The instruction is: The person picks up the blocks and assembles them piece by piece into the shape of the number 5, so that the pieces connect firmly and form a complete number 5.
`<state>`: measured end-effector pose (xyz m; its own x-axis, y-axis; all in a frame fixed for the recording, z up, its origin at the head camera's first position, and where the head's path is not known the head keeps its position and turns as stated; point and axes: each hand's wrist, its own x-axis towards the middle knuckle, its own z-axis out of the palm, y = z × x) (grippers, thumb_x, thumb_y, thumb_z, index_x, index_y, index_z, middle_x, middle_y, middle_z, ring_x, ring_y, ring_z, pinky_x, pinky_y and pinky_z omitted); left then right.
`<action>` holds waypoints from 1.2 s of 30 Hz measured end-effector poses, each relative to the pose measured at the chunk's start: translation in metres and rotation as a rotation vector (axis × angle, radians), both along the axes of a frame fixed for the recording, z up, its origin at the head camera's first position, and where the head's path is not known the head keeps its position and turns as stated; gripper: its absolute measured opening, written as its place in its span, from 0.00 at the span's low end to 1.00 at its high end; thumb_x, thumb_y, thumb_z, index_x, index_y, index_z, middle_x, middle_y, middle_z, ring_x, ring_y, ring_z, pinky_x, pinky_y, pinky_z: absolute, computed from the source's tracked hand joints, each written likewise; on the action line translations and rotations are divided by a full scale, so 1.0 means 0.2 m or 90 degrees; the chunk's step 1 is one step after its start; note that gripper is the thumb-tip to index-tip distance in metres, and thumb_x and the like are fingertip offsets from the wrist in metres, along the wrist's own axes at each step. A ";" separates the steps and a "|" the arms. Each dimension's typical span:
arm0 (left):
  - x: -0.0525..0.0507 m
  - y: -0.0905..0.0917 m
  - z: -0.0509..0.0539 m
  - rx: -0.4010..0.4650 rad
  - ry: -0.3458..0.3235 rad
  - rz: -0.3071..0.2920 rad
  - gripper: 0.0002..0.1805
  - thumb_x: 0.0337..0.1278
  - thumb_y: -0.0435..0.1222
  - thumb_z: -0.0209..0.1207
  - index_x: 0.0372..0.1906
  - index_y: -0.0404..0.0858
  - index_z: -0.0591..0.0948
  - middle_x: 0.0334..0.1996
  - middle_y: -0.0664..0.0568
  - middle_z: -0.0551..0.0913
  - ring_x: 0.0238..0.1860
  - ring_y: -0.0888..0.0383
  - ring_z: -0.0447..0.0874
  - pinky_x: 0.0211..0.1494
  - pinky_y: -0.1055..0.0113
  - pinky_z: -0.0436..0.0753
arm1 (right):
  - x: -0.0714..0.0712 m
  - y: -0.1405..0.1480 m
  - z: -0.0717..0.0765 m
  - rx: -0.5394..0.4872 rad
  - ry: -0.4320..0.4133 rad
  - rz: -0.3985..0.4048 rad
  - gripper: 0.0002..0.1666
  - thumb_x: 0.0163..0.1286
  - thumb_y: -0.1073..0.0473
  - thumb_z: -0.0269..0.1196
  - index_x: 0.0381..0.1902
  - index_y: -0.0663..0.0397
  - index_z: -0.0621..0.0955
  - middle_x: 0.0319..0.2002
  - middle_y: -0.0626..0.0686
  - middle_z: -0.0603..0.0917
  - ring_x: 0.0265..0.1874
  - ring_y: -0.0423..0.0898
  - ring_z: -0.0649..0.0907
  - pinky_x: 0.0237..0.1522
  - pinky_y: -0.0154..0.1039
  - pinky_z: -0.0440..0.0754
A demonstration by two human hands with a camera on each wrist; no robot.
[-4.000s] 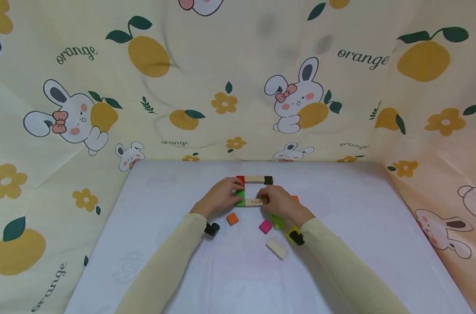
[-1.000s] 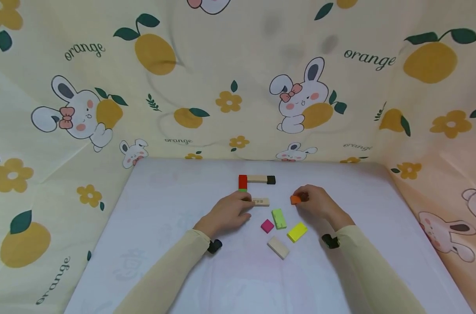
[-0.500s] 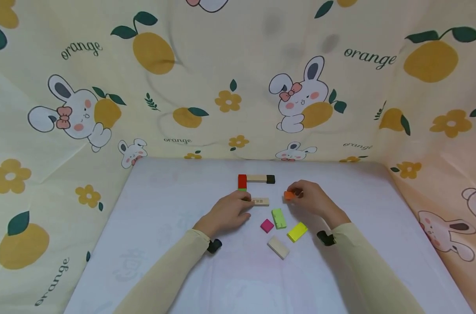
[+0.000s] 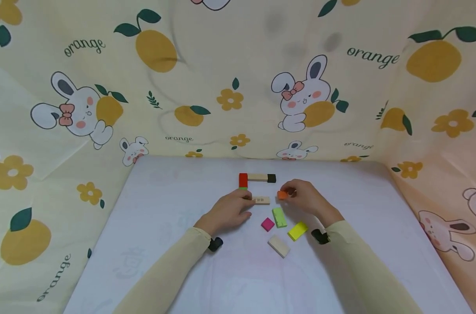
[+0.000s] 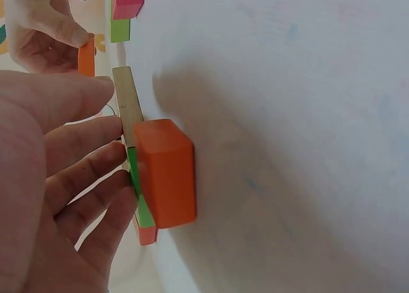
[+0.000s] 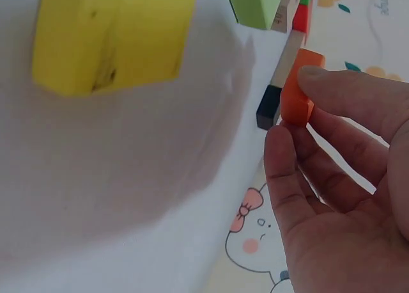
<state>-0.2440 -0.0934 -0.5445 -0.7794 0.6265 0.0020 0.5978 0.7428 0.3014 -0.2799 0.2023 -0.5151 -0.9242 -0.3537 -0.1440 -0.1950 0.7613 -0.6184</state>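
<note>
My right hand [image 4: 303,197] pinches an orange block [image 4: 282,195] between thumb and fingers, just right of a printed wooden block [image 4: 261,200]. The fingertips of my left hand [image 4: 227,213] touch the row formed by that wooden block and a green block [image 5: 133,168], and mostly cover the green one in the head view. Beyond the green block lies a red block [image 4: 243,179], joined by a plain wooden block [image 4: 257,177] and a black block [image 4: 271,178] to its right. A second orange block [image 5: 167,174] stands in front of the row in the left wrist view, hidden by my hand in the head view.
Loose on the white tabletop [image 4: 175,279] in front of my right hand are a light green block [image 4: 279,217], a pink block [image 4: 267,224], a yellow block [image 4: 298,231] and a wooden block [image 4: 279,247]. A printed cloth [image 4: 206,61] walls the back and sides.
My right hand left the printed wooden block, took hold of the orange block at the right and carried it leftward towards the row. The left hand has stayed nearly still over the last second.
</note>
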 end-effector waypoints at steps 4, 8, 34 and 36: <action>-0.01 0.00 0.01 0.002 -0.003 -0.002 0.24 0.76 0.46 0.66 0.71 0.46 0.85 0.66 0.57 0.79 0.66 0.59 0.73 0.69 0.65 0.78 | -0.01 -0.02 0.00 -0.001 0.003 0.011 0.17 0.71 0.62 0.75 0.57 0.55 0.88 0.49 0.53 0.86 0.49 0.56 0.80 0.57 0.51 0.84; -0.01 0.00 0.02 0.007 -0.008 0.005 0.24 0.76 0.46 0.67 0.71 0.46 0.85 0.66 0.57 0.79 0.64 0.59 0.73 0.68 0.65 0.79 | -0.02 -0.05 0.00 -0.003 -0.009 0.022 0.17 0.71 0.60 0.76 0.56 0.54 0.88 0.48 0.52 0.86 0.48 0.55 0.80 0.57 0.51 0.84; -0.01 0.01 0.01 0.020 -0.025 0.009 0.23 0.74 0.45 0.69 0.69 0.46 0.86 0.63 0.57 0.80 0.62 0.60 0.74 0.66 0.66 0.80 | 0.00 -0.13 -0.07 0.007 -0.070 0.040 0.10 0.72 0.65 0.74 0.50 0.53 0.88 0.42 0.49 0.86 0.43 0.51 0.81 0.56 0.52 0.84; -0.01 0.01 0.01 0.019 -0.026 0.008 0.23 0.74 0.45 0.69 0.69 0.46 0.86 0.63 0.57 0.80 0.61 0.60 0.74 0.67 0.66 0.80 | -0.01 -0.13 -0.07 0.005 -0.071 0.041 0.11 0.72 0.65 0.74 0.50 0.54 0.88 0.42 0.49 0.85 0.42 0.51 0.80 0.55 0.51 0.84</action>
